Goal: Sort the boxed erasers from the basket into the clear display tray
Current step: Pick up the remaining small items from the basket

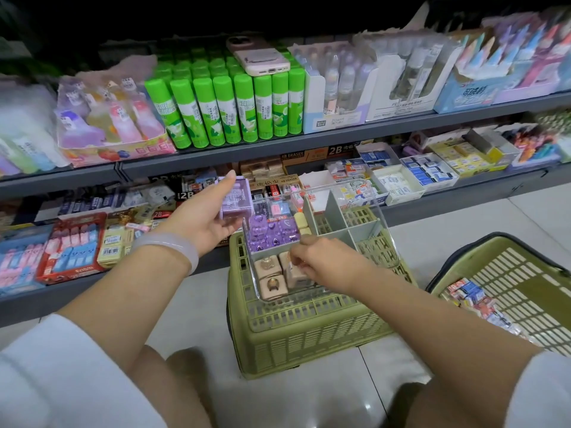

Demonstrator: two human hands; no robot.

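Note:
A clear display tray (375,208) with grey dividers rests on an upturned green basket (309,338). Purple boxed erasers (275,234) fill its back left compartment, beige boxed erasers (272,287) its front left one. My left hand (200,216) holds a purple boxed eraser (234,200) just left of the tray's far corner. My right hand (324,261) pinches a beige boxed eraser (298,278) standing in the front left compartment. A second green basket (525,273) at the right holds several small packaged erasers (475,301).
Store shelves run across the back: green glue sticks (228,109) with a pink phone (258,55) on top, eraser boxes (429,171) on the lower shelf, red and yellow packs (74,245) at lower left. Tiled floor lies around the baskets.

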